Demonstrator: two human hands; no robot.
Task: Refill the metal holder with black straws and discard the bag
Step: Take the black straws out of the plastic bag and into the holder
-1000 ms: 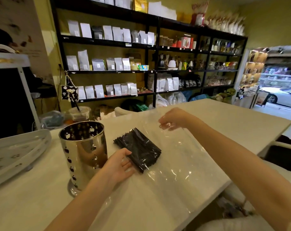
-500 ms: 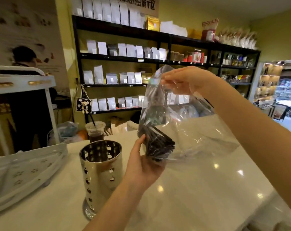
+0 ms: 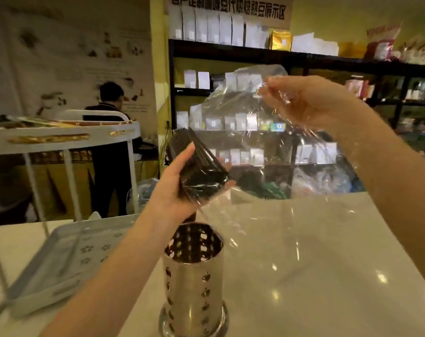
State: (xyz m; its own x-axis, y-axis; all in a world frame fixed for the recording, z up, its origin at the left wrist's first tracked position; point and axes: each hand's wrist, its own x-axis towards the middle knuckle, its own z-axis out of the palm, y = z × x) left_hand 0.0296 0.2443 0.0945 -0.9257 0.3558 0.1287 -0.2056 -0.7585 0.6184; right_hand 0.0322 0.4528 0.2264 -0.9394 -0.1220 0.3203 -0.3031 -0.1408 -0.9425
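A perforated metal holder [image 3: 193,280] stands upright on the white counter, low in the middle of the view, and looks empty. Above it my left hand [image 3: 175,188] grips a bundle of black straws [image 3: 197,164] through the lower end of a clear plastic bag [image 3: 250,122]. The bundle is tilted, its upper end leaning left. My right hand [image 3: 306,103] is raised higher and to the right, pinching the top of the bag. The loose plastic hangs between the two hands and down to the counter.
A white tiered rack [image 3: 60,259] stands on the counter's left side. Behind the counter a person [image 3: 111,142] faces away. Black shelves [image 3: 291,59] with white pouches fill the back wall. The white counter [image 3: 316,276] stretches to the right.
Both hands have lifted the bag and straws higher off the counter. The bundle is now over the holder and the view has tilted up.
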